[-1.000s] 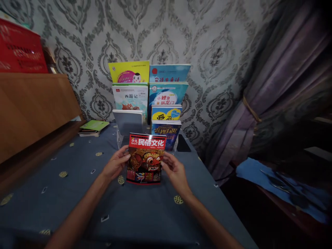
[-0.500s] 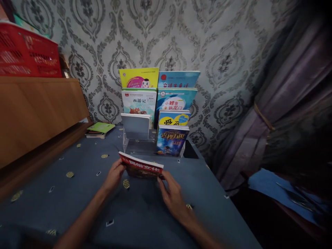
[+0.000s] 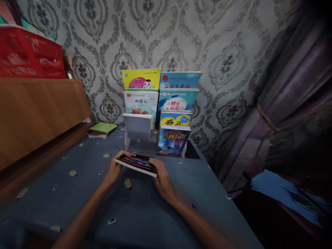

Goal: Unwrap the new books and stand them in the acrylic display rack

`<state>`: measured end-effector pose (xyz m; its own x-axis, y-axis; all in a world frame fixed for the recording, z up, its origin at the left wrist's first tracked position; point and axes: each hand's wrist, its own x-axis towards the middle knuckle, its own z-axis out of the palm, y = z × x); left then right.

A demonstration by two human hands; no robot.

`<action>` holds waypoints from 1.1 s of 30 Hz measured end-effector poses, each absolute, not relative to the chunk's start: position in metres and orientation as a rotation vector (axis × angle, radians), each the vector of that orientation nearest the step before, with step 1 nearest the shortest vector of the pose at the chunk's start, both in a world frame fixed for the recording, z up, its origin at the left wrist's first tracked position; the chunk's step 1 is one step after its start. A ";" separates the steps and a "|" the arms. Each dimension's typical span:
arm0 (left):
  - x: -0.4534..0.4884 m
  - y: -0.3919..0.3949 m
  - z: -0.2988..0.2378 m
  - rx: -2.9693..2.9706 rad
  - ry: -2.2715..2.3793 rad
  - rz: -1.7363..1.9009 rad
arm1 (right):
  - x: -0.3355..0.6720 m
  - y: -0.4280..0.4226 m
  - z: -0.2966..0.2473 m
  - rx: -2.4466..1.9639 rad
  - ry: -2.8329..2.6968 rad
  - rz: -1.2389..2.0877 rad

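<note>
Between my hands a thin dark-covered book (image 3: 137, 163) is held tilted over the blue tablecloth, one pale page edge facing me. My left hand (image 3: 116, 168) grips its left end, and my right hand (image 3: 163, 178) is closed on its right end. Just beyond stands a clear tiered book stand (image 3: 141, 147). Its left side bears a plain grey-blue book (image 3: 137, 126), a book with a white and pale-green cover (image 3: 140, 102) and a yellow book (image 3: 141, 77). On its right side are a dark blue book (image 3: 172, 140), a yellow-and-blue book (image 3: 175, 118) and two light blue books behind.
A small stack of books with a green one (image 3: 105, 127) on top lies at the back left. Left of the table is a wooden cabinet (image 3: 44, 110) carrying a red basket (image 3: 33, 52). A dark flat object (image 3: 192, 150) lies right of the stand, and a curtain (image 3: 249, 145) hangs farther right.
The book in my hands has turned over: its red-topped cover faced me, and now a dark, colourful cover faces up with a page edge toward me. Both hands have shifted their grip.
</note>
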<state>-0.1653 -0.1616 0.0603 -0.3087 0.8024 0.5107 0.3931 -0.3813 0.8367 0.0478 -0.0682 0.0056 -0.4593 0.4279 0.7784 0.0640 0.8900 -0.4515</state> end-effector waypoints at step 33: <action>-0.193 -0.087 0.111 1.693 1.477 2.240 | -0.024 -0.001 0.078 -0.317 -1.772 0.339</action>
<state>-0.1933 -0.0873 0.1114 -0.4301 0.4748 0.7678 0.5186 -0.5663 0.6406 -0.0242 -0.0010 0.0783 -0.2202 0.3896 0.8943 0.0321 0.9192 -0.3925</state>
